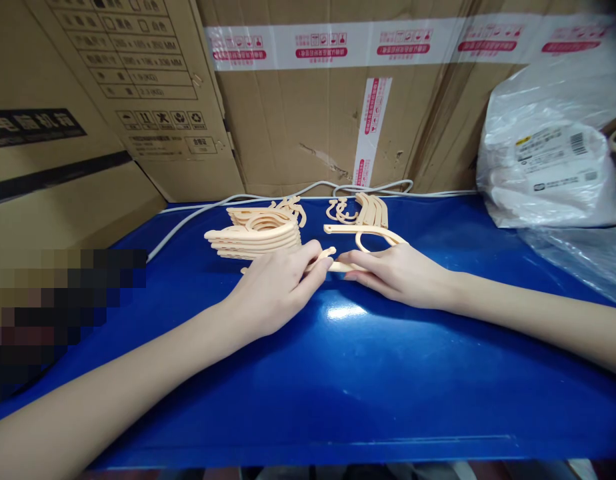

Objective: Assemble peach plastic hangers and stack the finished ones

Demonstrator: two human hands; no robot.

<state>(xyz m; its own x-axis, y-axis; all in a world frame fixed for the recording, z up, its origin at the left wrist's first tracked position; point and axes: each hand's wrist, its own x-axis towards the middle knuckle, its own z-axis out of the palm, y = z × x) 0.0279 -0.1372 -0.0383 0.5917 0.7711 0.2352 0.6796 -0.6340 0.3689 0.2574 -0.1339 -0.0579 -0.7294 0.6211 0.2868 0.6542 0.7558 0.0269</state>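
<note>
My left hand (pixel 275 290) is closed, thumb and fingers pinching the end of a beige plastic piece (pixel 329 252). Close beside it, my right hand (pixel 405 273) grips a beige plastic hanger part (pixel 355 229), whose straight bar and curved loop show above the fingers. The pieces meet between the two hands, where fingers hide the joint. Behind my left hand lies a stack of beige hanger parts (pixel 258 241), with a few hooks (pixel 294 205) at its back. Beyond my right hand are several curved hanger arms (pixel 373 211) and loose hooks (pixel 341 211).
A blue table (pixel 338 393) lies under everything. Cardboard boxes (pixel 298 113) wall off the back and left. A white cable (pixel 198 205) runs along the rear edge. Clear plastic bags with a labelled white package (pixel 553 167) sit at the back right.
</note>
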